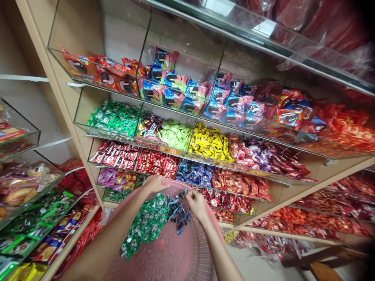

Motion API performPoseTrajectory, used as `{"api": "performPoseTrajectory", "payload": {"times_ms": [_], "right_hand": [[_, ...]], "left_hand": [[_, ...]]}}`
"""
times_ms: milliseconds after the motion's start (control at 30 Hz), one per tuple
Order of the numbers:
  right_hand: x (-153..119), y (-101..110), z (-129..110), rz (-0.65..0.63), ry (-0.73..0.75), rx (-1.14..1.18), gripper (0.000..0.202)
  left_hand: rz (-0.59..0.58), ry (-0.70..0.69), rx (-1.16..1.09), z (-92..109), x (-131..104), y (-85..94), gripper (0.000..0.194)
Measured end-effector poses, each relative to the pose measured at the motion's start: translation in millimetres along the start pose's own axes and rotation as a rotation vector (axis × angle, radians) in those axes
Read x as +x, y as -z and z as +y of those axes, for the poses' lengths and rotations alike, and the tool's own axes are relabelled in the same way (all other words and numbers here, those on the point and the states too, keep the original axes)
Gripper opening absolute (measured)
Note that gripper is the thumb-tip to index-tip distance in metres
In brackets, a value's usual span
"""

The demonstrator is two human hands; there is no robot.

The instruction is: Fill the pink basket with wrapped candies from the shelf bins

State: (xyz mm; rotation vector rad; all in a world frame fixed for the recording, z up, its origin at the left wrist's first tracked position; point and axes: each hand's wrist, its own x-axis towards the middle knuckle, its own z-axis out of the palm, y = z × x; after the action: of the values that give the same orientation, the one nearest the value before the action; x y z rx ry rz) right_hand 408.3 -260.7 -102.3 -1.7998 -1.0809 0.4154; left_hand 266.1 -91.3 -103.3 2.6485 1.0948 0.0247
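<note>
A large pink perforated plastic basket (175,257) is in front of me, tilted against the lower shelves. My left hand (154,184) grips its far rim, with the fingertips hidden beyond the edge. Inside the basket lies a heap of green-wrapped candies (150,218). Beside them, to the right, is a smaller pile of dark blue-wrapped candies (178,212). My right hand (197,202) is over the basket's right inner side with thumb and fingers pinched together. A small blue wrapper end (186,190) shows at its fingertips, so it holds a blue-wrapped candy.
Glass-divided shelves rise ahead, with green candies (115,119), yellow candies (209,142), blue candies (195,173) and blue-pink packets (175,81). A wooden upright (63,97) stands at the left, before another shelf unit. Bagged goods (272,244) lie low at the right near a brown wooden piece (328,269).
</note>
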Motion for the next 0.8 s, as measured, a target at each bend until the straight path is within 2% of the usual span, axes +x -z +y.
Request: {"api": "performPoseTrajectory", "payload": {"times_ms": [300,467,567,667,800], "right_hand": [[-3.0,-9.1,23.2,0.066,-0.124,-0.128,0.022],[-5.8,-16.5,31.1,0.054,-0.103,-0.159,0.037],[-5.8,-15.9,27.7,0.051,-0.08,-0.158,0.045],[-4.5,-4.0,14.8,0.078,-0.044,-0.118,0.045],[-19.0,31.8,-1.7,0.116,-0.002,-0.189,0.04]], "left_hand": [[-0.021,0.003,-0.033,0.9,-2.3,4.4,0.055],[-0.017,0.013,-0.043,2.8,-3.3,6.4,0.054],[-0.018,0.005,-0.042,2.2,-2.7,6.4,0.055],[-0.03,0.005,-0.044,1.6,-2.2,6.7,0.056],[-0.036,0.017,-0.036,1.4,-1.8,7.3,0.058]]}}
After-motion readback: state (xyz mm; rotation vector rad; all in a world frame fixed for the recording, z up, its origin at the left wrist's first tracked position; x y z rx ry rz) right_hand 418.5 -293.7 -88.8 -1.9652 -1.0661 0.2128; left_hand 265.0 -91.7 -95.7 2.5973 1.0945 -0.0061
